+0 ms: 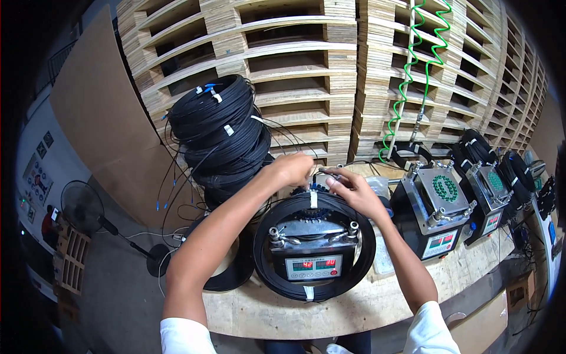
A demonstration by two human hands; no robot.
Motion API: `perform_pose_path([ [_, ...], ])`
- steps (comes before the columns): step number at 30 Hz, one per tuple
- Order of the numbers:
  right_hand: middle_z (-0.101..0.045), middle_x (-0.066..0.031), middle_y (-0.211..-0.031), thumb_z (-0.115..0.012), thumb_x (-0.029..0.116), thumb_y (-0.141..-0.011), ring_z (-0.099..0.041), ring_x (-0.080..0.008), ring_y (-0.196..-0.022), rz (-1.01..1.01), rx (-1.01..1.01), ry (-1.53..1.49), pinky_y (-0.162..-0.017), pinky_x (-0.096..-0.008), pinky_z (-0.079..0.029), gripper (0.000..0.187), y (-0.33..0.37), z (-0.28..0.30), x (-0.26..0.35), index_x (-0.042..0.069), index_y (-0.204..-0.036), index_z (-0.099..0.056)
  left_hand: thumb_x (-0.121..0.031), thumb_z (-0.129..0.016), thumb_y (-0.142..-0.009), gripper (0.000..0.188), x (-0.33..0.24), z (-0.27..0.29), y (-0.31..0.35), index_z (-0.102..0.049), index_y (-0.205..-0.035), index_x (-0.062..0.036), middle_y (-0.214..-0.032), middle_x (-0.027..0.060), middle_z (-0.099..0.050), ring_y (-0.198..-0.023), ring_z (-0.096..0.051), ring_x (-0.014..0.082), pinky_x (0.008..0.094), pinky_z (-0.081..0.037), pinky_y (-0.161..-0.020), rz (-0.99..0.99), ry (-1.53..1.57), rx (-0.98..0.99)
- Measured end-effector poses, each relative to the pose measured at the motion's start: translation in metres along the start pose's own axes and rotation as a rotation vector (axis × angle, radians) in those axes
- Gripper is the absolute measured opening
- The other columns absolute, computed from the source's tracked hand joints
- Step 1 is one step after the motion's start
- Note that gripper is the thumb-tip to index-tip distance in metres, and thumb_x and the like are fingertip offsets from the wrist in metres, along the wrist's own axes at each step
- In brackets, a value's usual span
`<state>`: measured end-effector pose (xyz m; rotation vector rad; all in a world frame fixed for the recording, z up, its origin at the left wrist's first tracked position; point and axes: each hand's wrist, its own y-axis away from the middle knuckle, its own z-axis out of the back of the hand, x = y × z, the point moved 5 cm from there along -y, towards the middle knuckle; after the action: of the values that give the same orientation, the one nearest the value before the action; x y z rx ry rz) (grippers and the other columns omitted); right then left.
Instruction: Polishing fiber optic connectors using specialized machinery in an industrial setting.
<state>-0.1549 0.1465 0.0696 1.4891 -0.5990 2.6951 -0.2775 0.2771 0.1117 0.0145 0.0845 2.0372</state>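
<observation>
A black cable coil [364, 259], tied with white tape, hangs around a boxy machine [314, 248] with red digits and a row of buttons. Both my hands are at the back of this machine, over its round top fixture, which the coil and hands partly hide. My left hand [293, 170] points downward with its fingers pinched together; what they hold is too small to make out. Close by on the right, my right hand [356, 193] has thumb and fingers closed on a thin dark piece [331, 173], its kind unclear. A white tape tag [313, 199] sits on the coil just below the hands.
Black cable coils [221, 135] with loose blue-tipped ends are stacked at the back left. Two similar machines [442, 194] with green-dotted tops stand to the right. Wooden pallets [295, 76] rise behind the bench [265, 318]. Green coiled hoses [407, 76] hang there. A fan [82, 203] is at left.
</observation>
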Motion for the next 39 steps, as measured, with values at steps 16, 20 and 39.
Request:
perform_pose_path([
  [16, -0.046, -0.0226, -0.147, -0.073, 0.040, -0.086, -0.070, -0.0393, -0.093, -0.593, 0.521, 0.574, -0.057, -0.0431, -0.064, 0.090, -0.127, -0.019, -0.053, 0.026, -0.157, -0.019, -0.060, -0.031, -0.103, 0.083, 0.023, -0.032, -0.003, -0.023, -0.154, 0.0054, -0.134, 0.0236, -0.058, -0.126, -0.056, 0.0246, 0.0352, -0.035, -0.111, 0.074, 0.779, -0.092],
  [20, -0.059, -0.0259, -0.122, -0.067, 0.021, -0.090, -0.070, -0.0384, -0.066, -0.667, 0.396, 0.392, -0.047, -0.0439, -0.063, 0.075, -0.127, 0.000, -0.074, 0.014, -0.152, -0.026, -0.064, -0.030, -0.102, 0.086, 0.016, -0.026, -0.011, -0.020, -0.155, 0.0036, -0.142, 0.0238, -0.051, -0.122, -0.059, 0.0261, 0.0366, -0.041, -0.107, 0.013, 0.680, -0.065],
  [39, -0.062, -0.0092, -0.113, -0.062, 0.004, -0.094, -0.063, -0.0158, -0.098, -0.238, 0.251, -0.866, -0.089, -0.0324, -0.054, 0.042, -0.065, 0.039, -0.116, 0.004, -0.134, -0.051, -0.071, -0.021, -0.099, 0.094, 0.039, -0.043, -0.026, -0.023, -0.153, 0.0056, -0.135, 0.0187, -0.061, -0.127, -0.054, 0.0270, 0.0384, -0.030, -0.116, 0.062, 1.047, 0.277],
])
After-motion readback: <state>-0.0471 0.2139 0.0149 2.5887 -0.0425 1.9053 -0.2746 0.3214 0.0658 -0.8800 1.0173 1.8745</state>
